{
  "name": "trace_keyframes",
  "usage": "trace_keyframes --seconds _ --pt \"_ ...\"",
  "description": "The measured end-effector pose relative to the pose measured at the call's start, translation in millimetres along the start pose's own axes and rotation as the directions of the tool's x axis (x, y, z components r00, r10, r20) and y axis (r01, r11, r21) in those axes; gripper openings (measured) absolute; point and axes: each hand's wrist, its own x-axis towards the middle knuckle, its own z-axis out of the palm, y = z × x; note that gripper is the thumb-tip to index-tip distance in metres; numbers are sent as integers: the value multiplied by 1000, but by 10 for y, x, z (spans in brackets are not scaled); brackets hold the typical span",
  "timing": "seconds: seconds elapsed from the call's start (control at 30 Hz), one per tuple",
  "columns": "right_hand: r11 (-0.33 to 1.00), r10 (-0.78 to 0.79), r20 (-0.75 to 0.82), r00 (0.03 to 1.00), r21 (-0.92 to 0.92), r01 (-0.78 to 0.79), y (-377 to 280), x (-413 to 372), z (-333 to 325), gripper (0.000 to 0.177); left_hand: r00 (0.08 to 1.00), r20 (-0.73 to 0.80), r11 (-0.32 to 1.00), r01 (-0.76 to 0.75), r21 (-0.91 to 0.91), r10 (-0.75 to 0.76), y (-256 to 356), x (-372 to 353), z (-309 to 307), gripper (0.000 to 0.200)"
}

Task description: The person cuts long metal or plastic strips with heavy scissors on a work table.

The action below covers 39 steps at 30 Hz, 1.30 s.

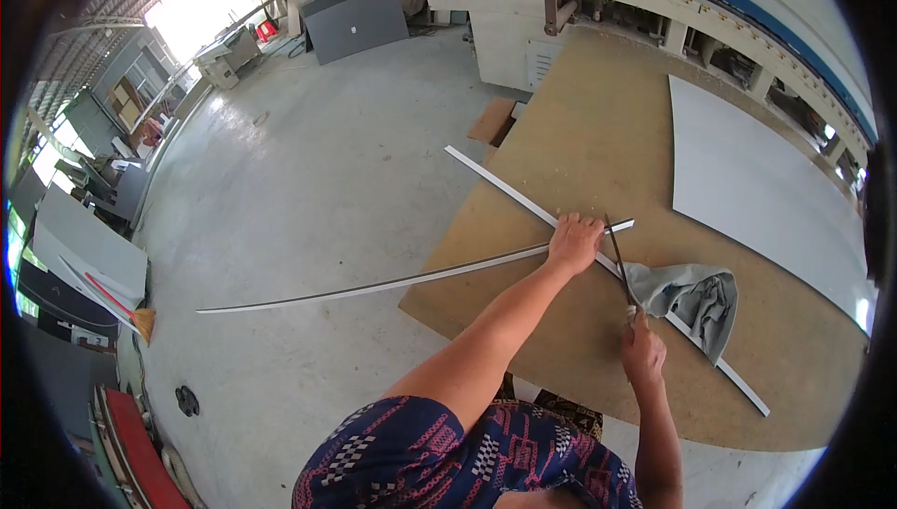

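Observation:
My left hand is closed around a long, thin white-and-dark strip, close to its right end. The strip runs left past the board's edge, over the floor. Under my left hand it crosses a second white strip that lies diagonally on the brown board. My right hand grips the handle of a hand saw with a narrow dark blade. The blade points away from me and meets the first strip just right of my left hand; its teeth are too small to see. A crumpled grey cloth lies over the second strip.
The strips rest on a large brown board. A white panel lies at its right. Beyond stands a long machine. A cardboard box sits by the board's far left edge. A broom leans at left.

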Motion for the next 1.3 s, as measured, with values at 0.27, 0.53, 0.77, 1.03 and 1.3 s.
trace_keyframes --seconds 0.27,0.53,0.77,1.03,1.3 --pt "996 -85 -152 985 24 90 -310 941 128 42 999 -43 1000 0 -14 -1 -9 -1 41 13" --pt "999 -34 -60 998 18 36 -72 -67 -9 44 1000 -11 1000 11 -16 -11 -5 17 -10 12" --pt "994 -105 -125 987 30 109 -246 649 31 45 1000 6 1000 8 -5 -8 8 -5 -27 13" --pt "997 -64 -86 994 47 69 -223 314 -9 48 1000 -16 1000 8 -22 -8 -20 -4 28 13" --pt "993 -93 -147 985 58 103 -112 263 144 49 1000 13 1000 14 -2 -14 0 14 -10 13"
